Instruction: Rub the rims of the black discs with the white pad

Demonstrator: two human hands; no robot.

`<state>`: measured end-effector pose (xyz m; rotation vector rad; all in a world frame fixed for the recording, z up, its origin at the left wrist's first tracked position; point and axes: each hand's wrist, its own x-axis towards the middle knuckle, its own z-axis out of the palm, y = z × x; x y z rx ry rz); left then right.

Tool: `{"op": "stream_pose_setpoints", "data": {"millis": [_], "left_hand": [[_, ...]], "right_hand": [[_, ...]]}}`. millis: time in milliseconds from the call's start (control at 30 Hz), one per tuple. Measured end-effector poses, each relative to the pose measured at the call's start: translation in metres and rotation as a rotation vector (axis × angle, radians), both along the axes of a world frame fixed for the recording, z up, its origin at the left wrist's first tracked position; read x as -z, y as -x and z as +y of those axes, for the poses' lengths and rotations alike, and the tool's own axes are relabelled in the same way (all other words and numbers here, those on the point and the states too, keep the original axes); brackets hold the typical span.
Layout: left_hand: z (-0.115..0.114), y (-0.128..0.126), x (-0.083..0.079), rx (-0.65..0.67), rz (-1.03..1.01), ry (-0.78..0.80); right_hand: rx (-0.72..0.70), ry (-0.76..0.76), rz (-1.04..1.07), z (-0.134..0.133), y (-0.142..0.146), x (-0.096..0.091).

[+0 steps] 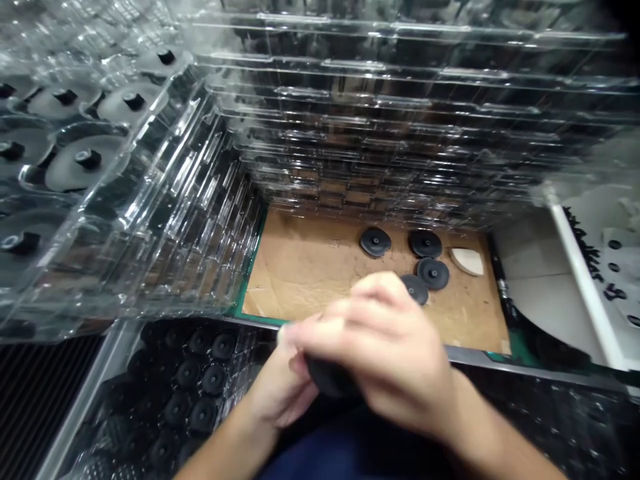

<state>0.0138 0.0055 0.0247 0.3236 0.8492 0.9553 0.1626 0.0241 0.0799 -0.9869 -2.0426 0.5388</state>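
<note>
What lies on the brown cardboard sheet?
Four black discs and a pale wedge. The right hand, gripping a black part, hides part of the nearest disc and some cardboard.

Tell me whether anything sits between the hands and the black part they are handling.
Nothing visible does. Both hands are already on the black part: the right hand covers it from above, and the left hand holds it from the lower left. Motion blur hides the exact finger contact.
</note>
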Motion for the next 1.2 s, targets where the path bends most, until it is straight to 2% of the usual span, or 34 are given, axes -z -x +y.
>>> {"op": "stream_pose_setpoints", "data": {"millis": [67,133,167,233,300,367,500,633,700,767,900,1000,1100,1133,1200], "left_hand": [[0.002,0.005,0.0,0.071,-0.128,-0.001],[0.004,0.01,0.001,0.092,-0.242,0.003],[0.005,0.014,0.002,0.076,-0.273,0.009],[0.007,0.02,0.006,0.015,-0.287,0.028],[0.009,0.024,0.01,-0.035,-0.278,0.061],[0.01,0.028,0.014,-0.073,-0.251,0.09],[0.014,0.032,0.017,-0.158,-0.198,0.103],[0.017,0.035,0.019,-0.222,-0.185,0.111],[0.018,0.036,0.02,-0.237,-0.171,0.127],[0.018,0.036,0.019,-0.24,-0.155,0.144],[0.018,0.032,0.017,-0.202,-0.133,0.126],[0.017,0.029,0.015,-0.122,-0.119,0.104],[0.013,0.026,0.013,-0.093,-0.094,0.127],[0.012,0.024,0.013,-0.085,-0.093,0.125],[0.011,0.021,0.01,-0.052,-0.099,0.096]], "right_hand": [[0.164,0.185,0.082,0.006,-0.008,0.018],[0.35,0.428,0.131,0.009,-0.016,0.045],[0.396,0.525,0.139,0.008,-0.019,0.06],[0.422,0.621,0.111,0.001,-0.021,0.089],[0.449,0.633,0.045,-0.009,-0.018,0.112],[0.479,0.633,-0.014,-0.022,-0.013,0.124],[0.516,0.633,-0.11,-0.042,-0.005,0.13],[0.55,0.587,-0.155,-0.036,-0.007,0.134],[0.555,0.559,-0.149,-0.022,-0.009,0.13],[0.558,0.525,-0.127,-0.005,-0.005,0.115],[0.508,0.404,-0.023,0.011,0.025,0.059],[0.313,0.289,0.075,0.006,0.051,0.026],[0.131,0.369,0.103,0.002,0.059,0.015],[0.113,0.377,0.087,0.002,0.057,0.015],[0.167,0.286,0.04,0.003,0.053,0.017]]}}
